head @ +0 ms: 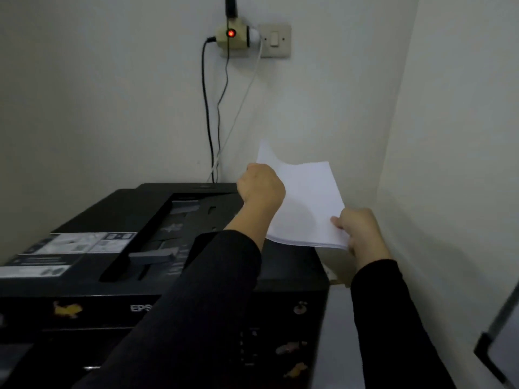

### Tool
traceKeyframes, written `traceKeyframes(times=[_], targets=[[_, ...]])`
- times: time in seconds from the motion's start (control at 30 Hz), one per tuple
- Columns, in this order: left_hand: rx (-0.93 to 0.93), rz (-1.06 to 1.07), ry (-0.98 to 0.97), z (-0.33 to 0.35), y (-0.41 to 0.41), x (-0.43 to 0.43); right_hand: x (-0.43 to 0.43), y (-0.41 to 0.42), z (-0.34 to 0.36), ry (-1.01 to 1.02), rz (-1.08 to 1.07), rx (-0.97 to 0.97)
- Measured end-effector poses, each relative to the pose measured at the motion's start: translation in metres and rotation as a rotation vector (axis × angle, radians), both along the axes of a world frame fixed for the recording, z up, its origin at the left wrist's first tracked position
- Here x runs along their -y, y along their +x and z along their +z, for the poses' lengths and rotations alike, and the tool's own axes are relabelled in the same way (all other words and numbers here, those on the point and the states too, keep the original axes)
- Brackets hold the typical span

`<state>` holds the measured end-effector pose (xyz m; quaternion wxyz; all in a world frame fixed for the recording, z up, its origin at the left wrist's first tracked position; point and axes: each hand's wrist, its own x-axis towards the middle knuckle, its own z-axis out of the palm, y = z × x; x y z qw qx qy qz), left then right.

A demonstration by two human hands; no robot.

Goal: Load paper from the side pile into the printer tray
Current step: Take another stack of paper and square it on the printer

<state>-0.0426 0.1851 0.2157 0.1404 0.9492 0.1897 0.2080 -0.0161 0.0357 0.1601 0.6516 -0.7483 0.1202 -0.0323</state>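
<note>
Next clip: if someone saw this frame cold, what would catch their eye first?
First, the white stack of paper held in mid-air right of centre, the left hand gripping its far left edge and the right hand its near right corner. Next, the big black printer filling the lower left, its top tray open beside the paper. Then the red light on the plug adapter, high on the wall.

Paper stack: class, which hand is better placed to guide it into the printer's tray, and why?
Probably the left hand: it grips the paper stack at the edge nearest the tray opening, above the printer. The right hand holds the corner farther from it.
</note>
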Motion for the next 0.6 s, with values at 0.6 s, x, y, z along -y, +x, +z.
traceKeyframes(times=[0.6], targets=[[0.570,0.049,-0.513,-0.017,-0.059,-0.302,-0.299,-0.026,0.021,0.069,0.145,0.304]])
